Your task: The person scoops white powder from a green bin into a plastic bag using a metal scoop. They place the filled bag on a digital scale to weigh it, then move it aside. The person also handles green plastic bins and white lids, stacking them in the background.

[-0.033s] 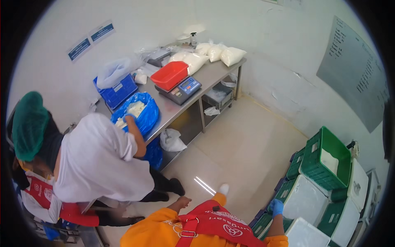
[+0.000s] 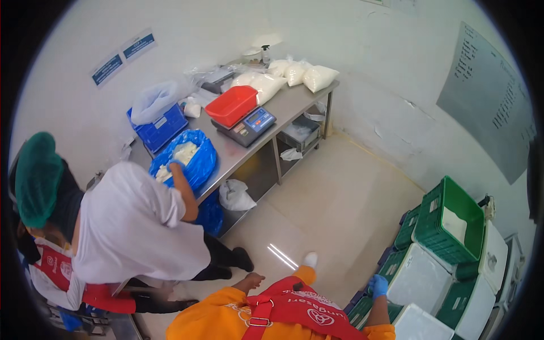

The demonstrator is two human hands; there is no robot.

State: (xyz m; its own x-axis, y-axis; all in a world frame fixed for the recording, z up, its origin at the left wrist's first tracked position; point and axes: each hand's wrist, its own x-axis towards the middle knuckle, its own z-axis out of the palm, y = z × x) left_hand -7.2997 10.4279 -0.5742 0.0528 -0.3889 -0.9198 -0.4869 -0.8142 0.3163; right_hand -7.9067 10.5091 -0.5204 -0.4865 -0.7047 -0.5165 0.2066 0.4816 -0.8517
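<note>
My bare left hand (image 2: 253,281) hangs low beside my orange sleeve, its fingers curled in, and nothing shows in it. On my right hand (image 2: 378,286) is a blue glove. It rests at the edge of a green crate (image 2: 391,262) with a white lid (image 2: 421,271), fingers bent over the rim and partly hidden. Stacked just beyond is an open green crate (image 2: 435,211) with something white inside. Across the floor, a co-worker in a white top (image 2: 139,224) has a gloved hand (image 2: 176,164) in a blue plastic bag (image 2: 202,161) of white chunks.
A steel table (image 2: 231,157) along the wall bears a scale (image 2: 247,129), a red tub (image 2: 231,106), a blue crate (image 2: 160,131) and several white-filled bags (image 2: 320,77). Another person in a green hair cover (image 2: 37,181) stands at the far left.
The co-worker in the white top and the gloved hand at the bag have shifted slightly. My own hands stay almost in the same places.
</note>
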